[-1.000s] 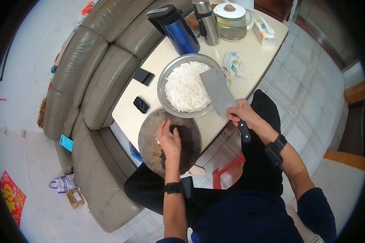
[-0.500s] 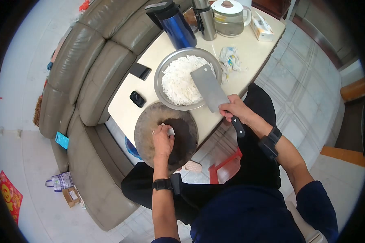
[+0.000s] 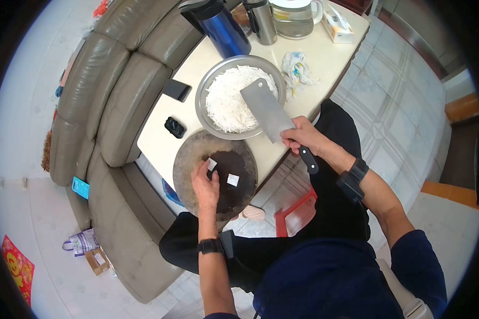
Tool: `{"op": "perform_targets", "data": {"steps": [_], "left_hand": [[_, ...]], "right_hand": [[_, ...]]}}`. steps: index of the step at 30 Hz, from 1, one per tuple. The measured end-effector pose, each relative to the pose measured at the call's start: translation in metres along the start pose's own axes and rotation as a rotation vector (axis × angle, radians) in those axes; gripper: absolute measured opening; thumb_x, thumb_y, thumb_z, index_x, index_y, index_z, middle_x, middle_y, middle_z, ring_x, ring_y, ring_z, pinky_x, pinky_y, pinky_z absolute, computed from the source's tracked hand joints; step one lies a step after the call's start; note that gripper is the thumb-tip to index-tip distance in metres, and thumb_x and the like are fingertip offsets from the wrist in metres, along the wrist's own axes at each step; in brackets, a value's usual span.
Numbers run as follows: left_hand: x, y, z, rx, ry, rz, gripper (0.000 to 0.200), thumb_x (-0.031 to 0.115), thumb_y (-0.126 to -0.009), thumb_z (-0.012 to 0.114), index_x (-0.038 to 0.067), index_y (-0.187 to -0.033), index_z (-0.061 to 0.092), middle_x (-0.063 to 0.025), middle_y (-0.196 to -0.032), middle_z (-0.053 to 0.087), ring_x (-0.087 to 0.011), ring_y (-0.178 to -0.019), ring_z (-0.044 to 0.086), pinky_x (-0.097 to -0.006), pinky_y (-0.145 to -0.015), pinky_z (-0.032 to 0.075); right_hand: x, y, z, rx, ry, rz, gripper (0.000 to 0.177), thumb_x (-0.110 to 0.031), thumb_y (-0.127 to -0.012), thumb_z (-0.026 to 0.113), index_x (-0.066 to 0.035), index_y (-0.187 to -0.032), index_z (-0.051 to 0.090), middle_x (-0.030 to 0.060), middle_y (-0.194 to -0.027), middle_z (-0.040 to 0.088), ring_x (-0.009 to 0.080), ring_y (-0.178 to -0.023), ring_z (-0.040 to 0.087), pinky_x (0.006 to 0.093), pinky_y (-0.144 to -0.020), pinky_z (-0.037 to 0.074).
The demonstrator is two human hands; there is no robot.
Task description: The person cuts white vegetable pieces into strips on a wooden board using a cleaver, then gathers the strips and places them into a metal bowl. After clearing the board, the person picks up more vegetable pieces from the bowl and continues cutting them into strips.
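Note:
My left hand (image 3: 205, 187) is over the round chopping board (image 3: 186, 154), its fingertips pinched on a small white piece (image 3: 212, 164). A second white piece (image 3: 232, 179) lies flat on the board's dark wet patch, just right of my fingers. My right hand (image 3: 304, 137) grips the cleaver (image 3: 266, 107) where blade and black handle meet. The blade lies tilted above the right side of a metal bowl (image 3: 201, 109), which holds many white shreds (image 3: 227, 101).
Behind the bowl stand a blue jug (image 3: 223, 32), a steel flask (image 3: 262, 24), a glass pot (image 3: 294, 21) and a tissue box (image 3: 337, 26). A crumpled cloth (image 3: 297, 69) lies right of the bowl. A phone (image 3: 176, 90) and a black case (image 3: 174, 127) lie left.
My left hand has shifted slightly left, and two separate white pieces now show where one was partly covered. My right hand still holds the cleaver. The whole view has shifted slightly.

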State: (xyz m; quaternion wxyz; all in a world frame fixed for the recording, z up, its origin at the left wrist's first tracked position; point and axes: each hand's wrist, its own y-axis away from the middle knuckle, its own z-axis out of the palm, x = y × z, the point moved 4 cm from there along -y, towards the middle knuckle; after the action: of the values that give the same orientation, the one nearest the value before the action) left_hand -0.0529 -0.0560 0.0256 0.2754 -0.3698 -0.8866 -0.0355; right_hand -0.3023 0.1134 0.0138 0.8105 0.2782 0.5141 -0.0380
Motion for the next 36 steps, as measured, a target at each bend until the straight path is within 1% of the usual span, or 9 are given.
{"op": "perform_targets", "data": {"steps": [3, 5, 12, 15, 17, 18, 20, 23, 36], "left_hand": [[-0.007, -0.018, 0.006, 0.057, -0.187, 0.084, 0.039, -0.001, -0.068, 0.064, 0.001, -0.107, 0.059, -0.0194, -0.109, 0.057, -0.036, -0.099, 0.055, -0.04, -0.087, 0.044], [-0.015, -0.026, 0.018, -0.115, -0.221, -0.024, 0.037, 0.0, -0.068, 0.066, 0.002, -0.104, 0.06, -0.0187, -0.105, 0.059, -0.0356, -0.094, 0.057, -0.0404, -0.083, 0.046], [-0.025, -0.042, 0.018, -0.243, -0.182, -0.143, 0.026, 0.0, -0.068, 0.066, 0.002, -0.093, 0.062, -0.0179, -0.09, 0.063, -0.0356, -0.083, 0.06, -0.0385, -0.075, 0.048], [-0.028, -0.032, 0.011, -0.198, -0.083, -0.179, 0.019, -0.001, -0.07, 0.066, 0.001, -0.089, 0.063, -0.0147, -0.079, 0.064, -0.0261, -0.071, 0.063, -0.0343, -0.066, 0.05], [-0.034, -0.014, 0.004, -0.125, 0.184, -0.287, 0.012, -0.002, -0.077, 0.063, 0.0, -0.089, 0.063, -0.0063, -0.078, 0.063, -0.012, -0.064, 0.059, -0.0271, -0.056, 0.048], [-0.035, -0.001, 0.003, -0.127, 0.182, -0.289, 0.012, -0.002, -0.077, 0.063, 0.0, -0.089, 0.063, -0.0063, -0.078, 0.063, -0.012, -0.064, 0.059, -0.0271, -0.056, 0.048], [-0.042, 0.034, 0.007, 0.018, 0.708, -0.557, 0.009, -0.005, -0.078, 0.061, 0.0, -0.086, 0.064, -0.0046, -0.074, 0.062, -0.0093, -0.065, 0.058, -0.0237, -0.055, 0.05], [-0.046, 0.076, 0.028, 0.118, 0.856, -0.751, 0.01, -0.004, -0.08, 0.062, 0.0, -0.089, 0.063, -0.0043, -0.076, 0.061, -0.0105, -0.062, 0.058, -0.0224, -0.056, 0.052], [-0.04, 0.081, 0.04, 0.169, 0.671, -0.693, 0.01, -0.002, -0.073, 0.067, -0.001, -0.083, 0.065, -0.0032, -0.07, 0.06, -0.0083, -0.056, 0.054, -0.0201, -0.049, 0.045]], "right_hand": [[0.001, -0.001, 0.001, 0.008, 0.009, 0.011, 0.013, -0.005, -0.078, 0.055, 0.0, -0.066, 0.052, 0.004, -0.055, 0.05, 0.0071, -0.037, 0.041, 0.0245, -0.034, 0.036], [0.003, -0.002, 0.001, -0.001, -0.013, 0.007, 0.014, -0.005, -0.077, 0.054, 0.001, -0.065, 0.051, 0.0041, -0.055, 0.05, 0.0064, -0.037, 0.04, 0.0244, -0.034, 0.037], [0.0, 0.0, 0.002, 0.006, 0.003, 0.013, 0.016, -0.005, -0.077, 0.055, 0.001, -0.063, 0.051, 0.0038, -0.054, 0.049, 0.0062, -0.037, 0.04, 0.0245, -0.034, 0.037], [0.001, 0.0, 0.0, 0.025, 0.001, 0.013, 0.016, -0.005, -0.077, 0.055, 0.001, -0.062, 0.051, 0.0038, -0.054, 0.049, 0.0063, -0.037, 0.04, 0.0246, -0.034, 0.037], [0.001, 0.0, -0.002, 0.023, 0.02, -0.003, 0.016, -0.005, -0.077, 0.055, 0.001, -0.062, 0.051, 0.0039, -0.054, 0.049, 0.0065, -0.037, 0.04, 0.0248, -0.035, 0.037], [0.0, 0.001, -0.002, 0.022, 0.018, -0.001, 0.016, -0.005, -0.077, 0.055, 0.001, -0.062, 0.051, 0.0039, -0.054, 0.049, 0.0065, -0.037, 0.04, 0.0248, -0.035, 0.037], [-0.002, 0.001, -0.001, 0.036, 0.005, 0.017, 0.017, -0.005, -0.077, 0.055, 0.0, -0.062, 0.051, 0.0039, -0.053, 0.049, 0.0067, -0.037, 0.04, 0.0251, -0.035, 0.037], [0.001, -0.002, 0.0, 0.01, 0.036, 0.018, 0.016, -0.006, -0.077, 0.055, 0.0, -0.063, 0.051, 0.0039, -0.054, 0.049, 0.0066, -0.037, 0.04, 0.025, -0.035, 0.037], [0.003, -0.001, 0.015, -0.018, 0.079, 0.029, 0.016, -0.006, -0.078, 0.055, 0.0, -0.064, 0.051, 0.0031, -0.054, 0.049, 0.0061, -0.037, 0.04, 0.0247, -0.034, 0.038]]}}
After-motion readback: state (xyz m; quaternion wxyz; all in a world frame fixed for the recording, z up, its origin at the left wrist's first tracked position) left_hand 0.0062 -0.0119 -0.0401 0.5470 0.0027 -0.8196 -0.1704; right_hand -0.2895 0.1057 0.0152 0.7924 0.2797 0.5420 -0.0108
